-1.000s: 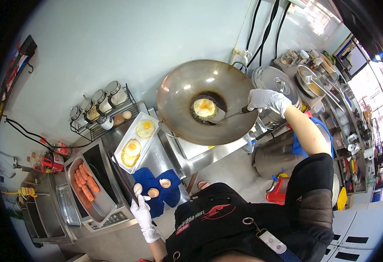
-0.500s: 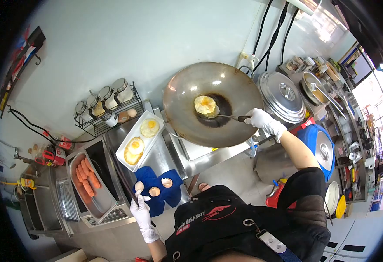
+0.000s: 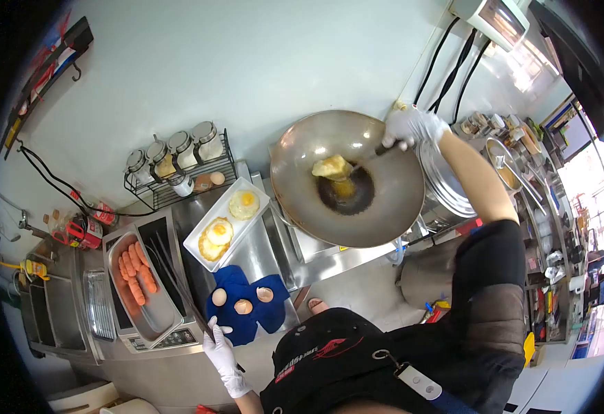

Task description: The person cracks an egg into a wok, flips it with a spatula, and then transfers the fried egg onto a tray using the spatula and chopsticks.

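My gloved right hand, blurred, is closed round the handle of a spatula at the upper right rim of the big wok. The spatula's blade lies against a tilted, folded-looking egg above the dark oily middle of the wok. My gloved left hand is closed round long dark tongs that reach up-left towards the steel tray. Close to it, eggshells and a pale egg rest on a blue cloth. Fried eggs lie in a white dish.
Sausages sit in a steel tray at the left. Behind the dish stands a wire rack with seasoning jars. Right of the wok are stacked lids and crowded shelves.
My right hand has moved up from the wok's right side to its upper right rim. The egg has tipped up off the wok's middle. The camera view has shifted slightly.
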Demonstrator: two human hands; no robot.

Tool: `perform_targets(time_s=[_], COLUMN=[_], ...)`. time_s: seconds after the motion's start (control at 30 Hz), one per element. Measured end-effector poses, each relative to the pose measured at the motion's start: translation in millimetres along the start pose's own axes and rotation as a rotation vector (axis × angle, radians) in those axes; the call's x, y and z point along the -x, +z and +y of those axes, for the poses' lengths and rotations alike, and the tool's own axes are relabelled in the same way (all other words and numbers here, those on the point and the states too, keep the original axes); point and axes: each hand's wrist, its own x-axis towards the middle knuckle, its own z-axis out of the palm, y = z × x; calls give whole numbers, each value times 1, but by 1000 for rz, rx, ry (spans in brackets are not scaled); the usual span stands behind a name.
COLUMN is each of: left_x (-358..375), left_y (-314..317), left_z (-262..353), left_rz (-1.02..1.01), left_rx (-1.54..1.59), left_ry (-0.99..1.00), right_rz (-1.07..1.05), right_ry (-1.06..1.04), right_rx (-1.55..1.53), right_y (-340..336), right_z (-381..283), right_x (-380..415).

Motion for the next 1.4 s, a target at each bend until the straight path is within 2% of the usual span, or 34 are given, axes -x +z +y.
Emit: perform_targets(time_s=[0.03,0.07,0.1,0.17,0.2,0.23,0.37,0.43,0.5,0.53,0.57,0.63,0.77,0.83,0.93,1.1,1.17,1.4], left_x=[3,5,6,8,9,8,-1,-9,-14,-16,-19,-23,-24,-26,-26,-24,-25,-23], left_y=[-1,0,1,2,2,4,10,14,20,22,25,30,40,40,37,27,22,20], left_z=[0,-2,-2,-4,-5,-6,-5,-2,4,7,8,11,16,8,9,16,15,17], left_rz=[8,20,21,25,17,10,-30,-62,-99,-115,-124,-159,-182,-176,-179,-177,-175,-153], left_rx=[4,-1,-3,3,-3,-2,4,-16,-16,-11,-13,-9,-3,17,6,-23,-37,-46], left_ry=[-22,-25,-30,-41,-51,-48,-14,-1,64,90,93,102,107,153,119,110,120,97], right_rz=[-13,-32,52,-15,51,116,127,150,390,435,435,600,651,642,936,1071,1159,1195], right_ry=[-115,47,107,53,-40,-132,-86,-43,-153,-132,-124,-171,-154,-22,-170,-114,-179,-27], right_rx=[4,-19,-30,58,231,402,322,418,541,557,552,466,396,389,357,177,115,-65], right_y=[-16,-31,-37,-48,-50,-52,-37,-26,-5,5,16,37,72,94,140,194,217,270], right_z=[-12,-37,-52,-62,-62,-57,-25,13,38,44,54,78,109,126,146,135,134,117], right_x=[-11,-6,-7,-26,-27,-27,20,16,39,53,61,74,96,93,91,98,93,96])
